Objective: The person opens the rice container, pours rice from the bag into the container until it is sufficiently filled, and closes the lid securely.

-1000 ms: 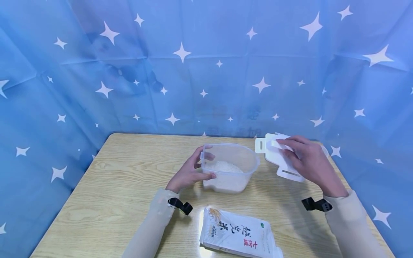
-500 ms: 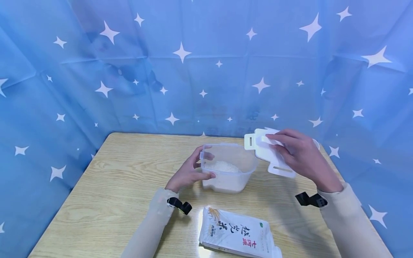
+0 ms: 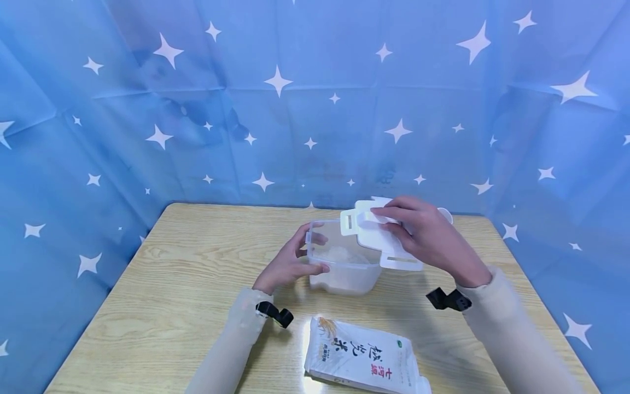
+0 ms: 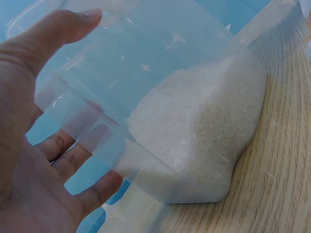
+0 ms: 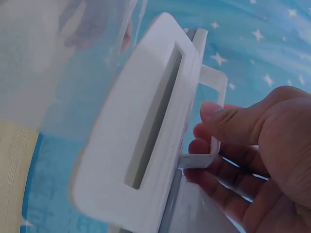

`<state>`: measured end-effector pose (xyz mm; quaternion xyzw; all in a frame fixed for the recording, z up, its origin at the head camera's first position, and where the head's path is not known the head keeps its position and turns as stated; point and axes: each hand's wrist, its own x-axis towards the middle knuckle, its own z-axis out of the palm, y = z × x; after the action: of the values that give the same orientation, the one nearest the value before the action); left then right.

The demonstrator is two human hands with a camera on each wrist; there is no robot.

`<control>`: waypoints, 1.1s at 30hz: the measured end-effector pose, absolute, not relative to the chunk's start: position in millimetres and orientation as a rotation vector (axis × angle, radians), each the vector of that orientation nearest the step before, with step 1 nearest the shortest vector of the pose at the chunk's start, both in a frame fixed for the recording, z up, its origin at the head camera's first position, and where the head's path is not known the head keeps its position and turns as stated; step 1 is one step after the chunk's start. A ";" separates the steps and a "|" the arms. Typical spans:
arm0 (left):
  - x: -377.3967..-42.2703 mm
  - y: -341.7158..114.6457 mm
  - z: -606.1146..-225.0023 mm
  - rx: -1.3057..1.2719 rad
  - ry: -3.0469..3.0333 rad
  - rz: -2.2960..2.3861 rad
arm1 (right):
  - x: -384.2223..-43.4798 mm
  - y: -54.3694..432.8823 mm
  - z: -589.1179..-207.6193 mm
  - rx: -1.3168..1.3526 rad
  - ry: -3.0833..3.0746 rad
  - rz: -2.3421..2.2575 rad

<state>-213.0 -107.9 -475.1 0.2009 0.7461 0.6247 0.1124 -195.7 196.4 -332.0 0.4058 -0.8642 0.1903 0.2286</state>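
A clear plastic container (image 3: 344, 279) stands on the table with white rice (image 4: 194, 121) heaped inside. My left hand (image 3: 292, 262) grips its left end, thumb on the near side and fingers spread round the outside. Over the container's right part, my right hand (image 3: 418, 230) holds a white lid (image 3: 374, 232) by its raised handle (image 5: 218, 97), thumb and fingers curled round the handle. Slotted latch flaps (image 5: 131, 141) stick out from the lid's edges. The lid is tilted and overlaps the container's rim in the head view, hiding part of the opening.
A white printed rice bag (image 3: 364, 355) lies flat on the wooden table (image 3: 172, 284), close to the near edge and in front of the container. Behind the table hangs a blue curtain (image 3: 315, 109) with white stars.
My right hand has carried the lid leftward, from beside the container to over its right part. My left hand and the container have stayed in place.
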 end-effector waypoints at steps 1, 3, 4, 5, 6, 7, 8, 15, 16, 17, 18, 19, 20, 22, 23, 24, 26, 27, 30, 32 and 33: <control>-213.0 -108.1 -475.2 0.590 2.184 1.838 | -195.8 193.1 -331.6 1.122 -2.389 0.522; -213.3 -108.4 -475.3 0.588 2.174 1.843 | -196.2 186.6 -330.3 1.132 -2.405 0.515; -213.4 -108.5 -475.3 0.586 2.170 1.846 | -196.3 183.5 -329.7 1.136 -2.413 0.508; -213.5 -108.6 -475.3 0.590 2.166 1.849 | -196.4 180.6 -329.1 1.140 -2.424 0.500; -213.5 -108.6 -475.2 0.586 2.162 1.851 | -196.3 177.5 -328.3 1.146 -2.434 0.495; -213.4 -108.7 -475.0 0.582 2.157 1.853 | -196.3 174.6 -327.7 1.152 -2.445 0.492; -213.3 -108.7 -475.0 0.573 2.153 1.854 | -196.3 171.7 -327.1 1.157 -2.455 0.486; -212.3 -108.5 -475.2 0.509 2.167 1.836 | -195.8 154.9 -325.6 1.168 -2.512 0.455; -212.3 -108.3 -475.3 0.511 2.171 1.836 | -195.6 152.7 -325.7 1.172 -2.515 0.454; -212.4 -108.0 -475.5 0.514 2.177 1.836 | -195.4 150.6 -325.8 1.174 -2.516 0.450; -212.6 -107.7 -475.6 0.520 2.179 1.838 | -195.2 148.6 -325.9 1.176 -2.517 0.448; -212.8 -107.7 -475.9 0.518 2.180 1.841 | -195.2 146.3 -326.1 1.179 -2.518 0.447; -213.0 -107.6 -476.1 0.519 2.181 1.843 | -195.4 144.2 -326.4 1.180 -2.519 0.445; -212.9 -107.7 -476.4 0.521 2.170 1.852 | -196.0 140.3 -327.0 1.179 -2.518 0.432; -212.9 -107.8 -476.4 0.519 2.163 1.856 | -196.2 138.4 -327.2 1.176 -2.518 0.424; -212.9 -107.8 -476.6 0.522 2.154 1.862 | -196.7 136.6 -327.4 1.175 -2.520 0.418; -212.5 -107.8 -476.4 0.526 2.140 1.869 | -197.2 132.8 -327.7 1.172 -2.526 0.401; -212.3 -107.9 -476.2 0.530 2.138 1.870 | -197.5 130.9 -327.9 1.170 -2.533 0.393; -212.7 -107.9 -476.0 0.550 2.152 1.867 | -198.3 125.1 -329.0 1.170 -2.544 0.384; -212.8 -108.1 -476.0 0.559 2.167 1.863 | -199.1 121.8 -330.5 1.171 -2.544 0.386; -212.8 -108.2 -475.9 0.564 2.172 1.862 | -199.5 120.3 -331.5 1.170 -2.543 0.386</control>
<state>-212.8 -108.2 -475.9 0.1921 0.7402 0.6345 0.1125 -199.5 120.3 -331.5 0.4089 -0.8887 0.1348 0.1574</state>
